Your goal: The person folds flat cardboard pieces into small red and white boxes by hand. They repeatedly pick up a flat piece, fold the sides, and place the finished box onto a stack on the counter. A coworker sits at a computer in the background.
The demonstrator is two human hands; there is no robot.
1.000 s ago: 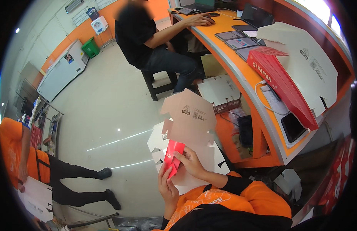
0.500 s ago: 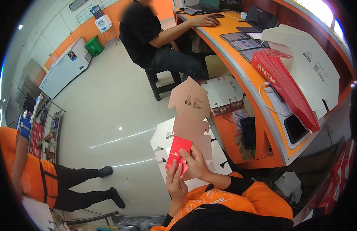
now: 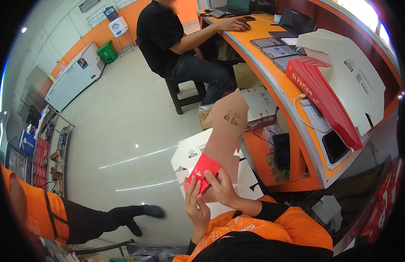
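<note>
Red card (image 3: 204, 164), white-marked, was pinched by left hand (image 3: 198, 208) and right hand (image 3: 224, 188), both closed on it. Brown cardboard (image 3: 230, 126) at one o'clock bore dark print (image 3: 232, 118).

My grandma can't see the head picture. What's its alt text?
A person's left hand and right hand hold a shiny red cardboard panel, with a pale brown cut-out cardboard sheet extending beyond it. White cut-out cardboard shows underneath. Nearby, someone in dark clothes sits at a curved orange desk.
</note>
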